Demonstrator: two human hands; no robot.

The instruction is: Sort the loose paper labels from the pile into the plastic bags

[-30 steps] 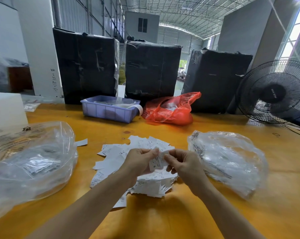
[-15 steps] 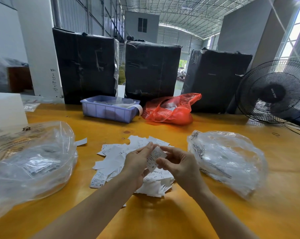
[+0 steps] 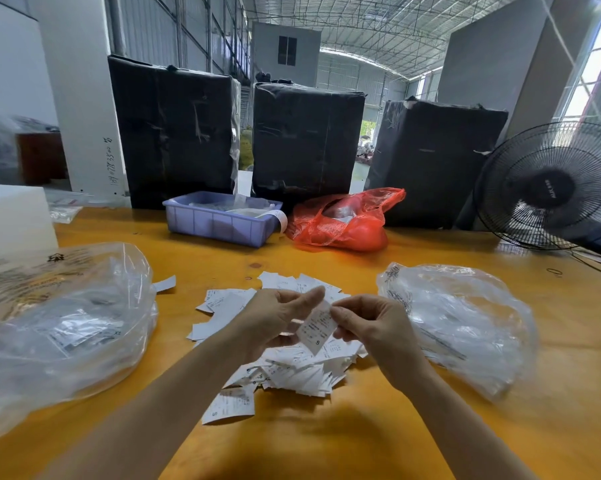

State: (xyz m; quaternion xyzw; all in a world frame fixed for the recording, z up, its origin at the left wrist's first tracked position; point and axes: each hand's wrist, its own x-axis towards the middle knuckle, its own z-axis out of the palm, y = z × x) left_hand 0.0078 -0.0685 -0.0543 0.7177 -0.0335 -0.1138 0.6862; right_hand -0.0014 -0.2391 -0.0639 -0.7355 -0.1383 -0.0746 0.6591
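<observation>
**A:** How far along was the sorting when you looked through the head camera?

**B:** Midway at best, by my judgement. A sizeable pile of labels (image 3: 275, 344) lay on the table (image 3: 326, 441), under and around the hands, so plenty was left. Both clear bags already held paper, though I couldn't count it through the film.

**A:** And the hands?

**B:** My right hand (image 3: 378, 327) pinched one label (image 3: 316, 329) by its upper edge, thumb and forefinger closed on it, just above the pile. My left hand (image 3: 275, 317) sat beside it at nine o'clock, fingers loosely curved; its fingertips came close to the label's top, but I couldn't tell whether they touched it. It gripped nothing that I could see.

**A:** Counts?

**B:** Two clear bags: the left bag (image 3: 60, 323) at nine o'clock of the pile, the right bag (image 3: 458, 323) at three o'clock. One label in hand. One stray label (image 3: 164, 284) at ten o'clock, near the left bag's edge. The pile itself was too overlapped to count.

**A:** Anything else?

**B:** One blue tray (image 3: 219, 223) and one red bag (image 3: 344, 223) at twelve o'clock, three black-wrapped bales (image 3: 306, 140) behind them, one fan (image 3: 548, 188) at two o'clock.
</observation>
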